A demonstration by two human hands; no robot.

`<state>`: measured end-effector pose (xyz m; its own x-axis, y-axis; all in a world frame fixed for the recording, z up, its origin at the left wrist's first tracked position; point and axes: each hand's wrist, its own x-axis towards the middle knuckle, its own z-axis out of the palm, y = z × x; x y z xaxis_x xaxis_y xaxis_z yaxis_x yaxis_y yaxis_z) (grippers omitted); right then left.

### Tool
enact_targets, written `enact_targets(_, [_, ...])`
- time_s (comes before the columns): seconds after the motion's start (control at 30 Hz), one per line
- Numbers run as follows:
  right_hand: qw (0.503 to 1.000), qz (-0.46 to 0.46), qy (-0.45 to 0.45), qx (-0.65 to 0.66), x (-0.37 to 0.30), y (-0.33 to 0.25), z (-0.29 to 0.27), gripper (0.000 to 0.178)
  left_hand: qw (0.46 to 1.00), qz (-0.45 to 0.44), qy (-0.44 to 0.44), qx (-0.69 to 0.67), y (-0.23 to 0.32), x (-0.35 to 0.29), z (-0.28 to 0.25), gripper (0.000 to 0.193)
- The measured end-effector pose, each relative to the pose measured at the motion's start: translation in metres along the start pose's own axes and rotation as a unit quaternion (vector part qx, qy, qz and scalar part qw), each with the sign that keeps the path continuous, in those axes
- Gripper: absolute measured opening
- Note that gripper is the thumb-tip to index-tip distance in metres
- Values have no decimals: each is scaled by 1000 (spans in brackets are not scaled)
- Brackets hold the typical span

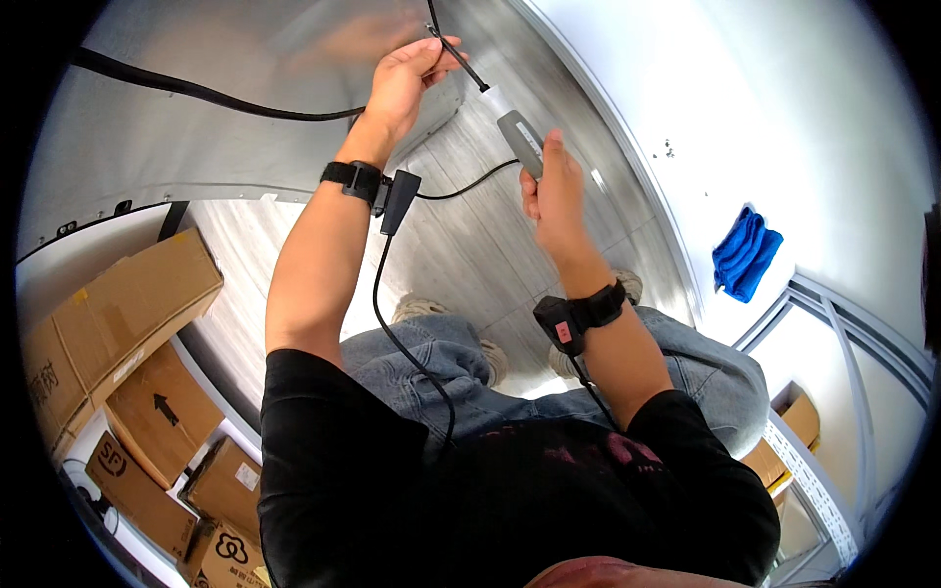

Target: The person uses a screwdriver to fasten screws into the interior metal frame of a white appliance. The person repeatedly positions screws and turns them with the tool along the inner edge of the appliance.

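A tool with a grey handle [520,140], a white collar and a thin black shaft [468,71] slants up and to the left. My right hand [559,196] is wrapped around the lower end of its handle, the thumb lying along the side. At the shaft's far end, my left hand [402,83] has its fingers bent and closed about it, beside a large silvery metal panel [265,59]. A small part at the shaft's tip is too tiny to make out. A black cord [470,192] runs from near my left wrist towards my right hand, where its end is hidden.
A thick black cable [206,93] crosses the metal panel. Cardboard boxes [162,402] are stacked at the lower left. On the white surface at right lies a blue cloth [747,253], with a metal frame [853,333] beyond it. My feet stand on a grey plank floor [441,255].
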<state>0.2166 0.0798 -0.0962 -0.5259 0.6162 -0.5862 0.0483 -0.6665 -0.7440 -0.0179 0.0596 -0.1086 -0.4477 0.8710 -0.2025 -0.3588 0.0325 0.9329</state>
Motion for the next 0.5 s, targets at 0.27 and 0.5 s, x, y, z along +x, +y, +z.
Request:
enact_targets(0.27, [931, -280, 164, -166, 19, 41, 14, 46, 999, 9, 18, 34, -14, 10, 1, 25])
enact_targets(0.5, [998, -60, 18, -8, 3, 7, 10, 48, 1000, -8, 22, -19, -3, 2, 4, 23])
